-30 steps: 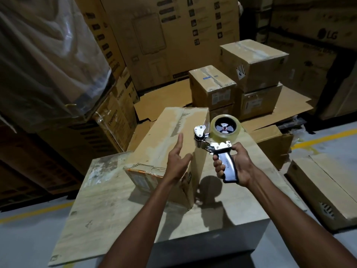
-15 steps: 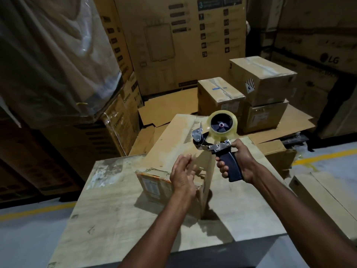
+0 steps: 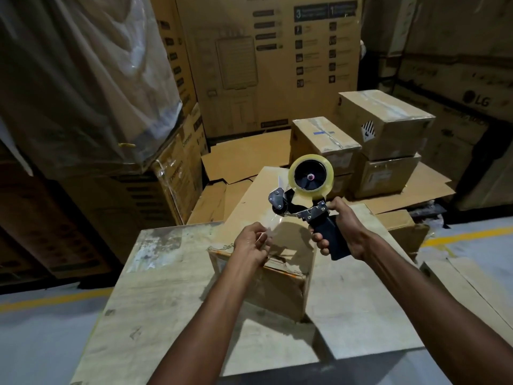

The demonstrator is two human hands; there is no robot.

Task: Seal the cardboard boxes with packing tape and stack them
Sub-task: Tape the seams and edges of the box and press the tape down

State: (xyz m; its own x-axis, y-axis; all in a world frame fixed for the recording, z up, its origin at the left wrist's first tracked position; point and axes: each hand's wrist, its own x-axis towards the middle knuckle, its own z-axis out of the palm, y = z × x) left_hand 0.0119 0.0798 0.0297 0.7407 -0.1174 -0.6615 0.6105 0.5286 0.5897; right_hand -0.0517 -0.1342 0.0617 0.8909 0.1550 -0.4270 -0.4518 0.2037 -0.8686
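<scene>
A long cardboard box (image 3: 249,198) lies lengthwise on a pale wooden table (image 3: 166,287), its near end worn and torn. Above the box, my right hand (image 3: 342,232) grips the dark handle of a tape dispenser (image 3: 304,195) loaded with a roll of clear tape. My left hand (image 3: 251,244) pinches the loose end of the clear tape (image 3: 273,227), which stretches from the dispenser's roller down to my fingers, just above the box's near end.
Three sealed boxes (image 3: 385,120) sit stacked at the back right on flattened cardboard (image 3: 244,159). Large printed cartons (image 3: 266,59) wall the back and left; a plastic-wrapped load (image 3: 77,73) hangs at upper left. More flat boxes (image 3: 466,284) lie right of the table.
My left hand came off the box top and took hold of the tape end, drawing a short length out. The dispenser rose slightly in my right hand.
</scene>
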